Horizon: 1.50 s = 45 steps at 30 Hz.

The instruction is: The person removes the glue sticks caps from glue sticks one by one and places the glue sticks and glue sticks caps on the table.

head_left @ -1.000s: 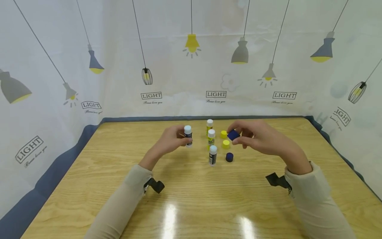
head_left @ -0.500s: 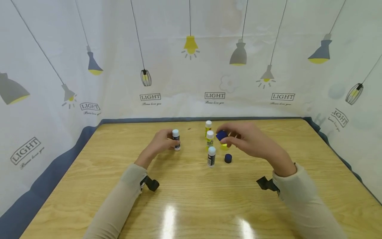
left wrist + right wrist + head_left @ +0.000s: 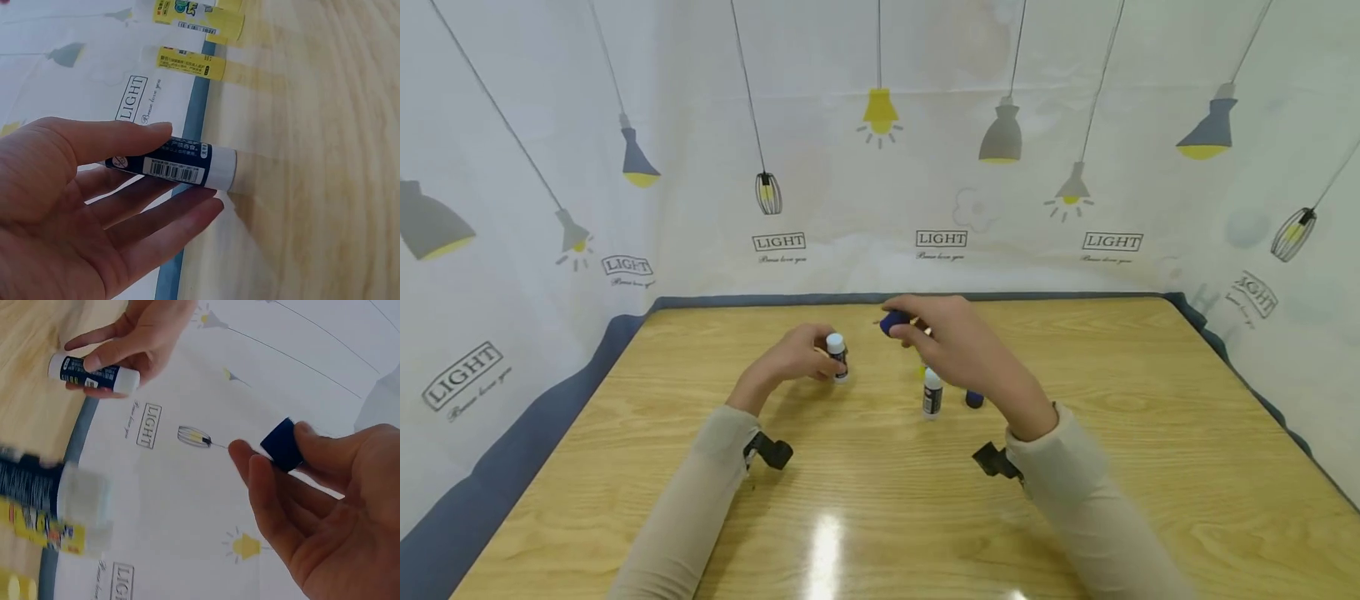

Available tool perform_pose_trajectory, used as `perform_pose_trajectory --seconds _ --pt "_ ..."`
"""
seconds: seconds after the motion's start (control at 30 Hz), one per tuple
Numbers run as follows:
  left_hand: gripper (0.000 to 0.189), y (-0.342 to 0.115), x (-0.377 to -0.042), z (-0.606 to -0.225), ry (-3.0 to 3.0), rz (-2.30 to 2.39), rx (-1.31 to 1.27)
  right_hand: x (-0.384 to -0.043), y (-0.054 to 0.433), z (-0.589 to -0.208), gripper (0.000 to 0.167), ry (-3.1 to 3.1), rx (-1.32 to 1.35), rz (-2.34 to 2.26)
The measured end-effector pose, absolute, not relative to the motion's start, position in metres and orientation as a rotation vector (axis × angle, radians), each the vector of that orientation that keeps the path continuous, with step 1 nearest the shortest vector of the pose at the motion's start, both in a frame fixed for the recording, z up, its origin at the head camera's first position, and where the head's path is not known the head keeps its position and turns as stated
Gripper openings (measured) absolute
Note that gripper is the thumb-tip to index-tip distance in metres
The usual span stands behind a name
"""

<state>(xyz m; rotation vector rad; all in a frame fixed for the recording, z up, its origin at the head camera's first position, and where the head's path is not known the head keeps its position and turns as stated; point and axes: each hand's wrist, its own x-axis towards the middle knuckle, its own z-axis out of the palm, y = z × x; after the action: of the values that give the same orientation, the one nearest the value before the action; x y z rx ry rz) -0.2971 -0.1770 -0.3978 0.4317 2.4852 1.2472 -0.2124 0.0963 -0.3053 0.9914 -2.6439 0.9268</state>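
My left hand grips an uncapped glue stick with a dark blue label, thumb on one side and fingers on the other. The stick stands upright near the tabletop, white end up. In the right wrist view, my right hand pinches a dark blue cap between thumb and fingertips. In the head view that cap is in the air, right of the held stick and higher in the frame. A second blue-labelled glue stick stands uncapped on the table, below my right hand. Beside it lies another dark blue cap.
Two yellow glue sticks, a nearer one and a farther one, stand farther back, mostly hidden behind my right hand in the head view. The wooden table ends at a printed backdrop.
My right hand has moved left with the blue cap, over the standing sticks and toward the held one. My left hand first shifted left with its glue stick, then stayed nearly in place.
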Motion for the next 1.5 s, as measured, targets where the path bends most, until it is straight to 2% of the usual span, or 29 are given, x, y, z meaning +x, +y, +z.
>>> perform_pose_trajectory --seconds 0.17,0.4,0.63,0.73,0.9,1.37,1.5 --pt "0.021 -0.185 -0.299 -0.395 2.481 1.207 0.482 -0.224 0.051 -0.319 0.037 -2.774 0.864 0.873" --pt "0.026 -0.188 -0.301 -0.389 2.462 1.116 0.488 -0.243 0.016 -0.355 0.018 -2.894 0.673 0.813" --pt "0.029 -0.191 -0.301 -0.382 2.428 1.041 0.524 -0.255 0.009 -0.383 0.03 -3.022 0.562 0.892" --pt "0.033 -0.193 -0.3 -0.379 2.419 1.017 0.548 -0.259 0.007 -0.389 0.026 -3.066 0.568 0.83" --pt "0.032 -0.195 -0.297 -0.374 2.402 0.985 0.583 -0.262 0.005 -0.398 0.009 -3.121 0.585 0.739" --pt "0.031 -0.199 -0.297 -0.379 2.399 0.992 0.605 -0.262 0.006 -0.406 0.009 -3.163 0.539 0.686" --pt "0.031 -0.201 -0.295 -0.381 2.391 1.011 0.604 -0.263 0.005 -0.406 0.018 -3.18 0.533 0.701"
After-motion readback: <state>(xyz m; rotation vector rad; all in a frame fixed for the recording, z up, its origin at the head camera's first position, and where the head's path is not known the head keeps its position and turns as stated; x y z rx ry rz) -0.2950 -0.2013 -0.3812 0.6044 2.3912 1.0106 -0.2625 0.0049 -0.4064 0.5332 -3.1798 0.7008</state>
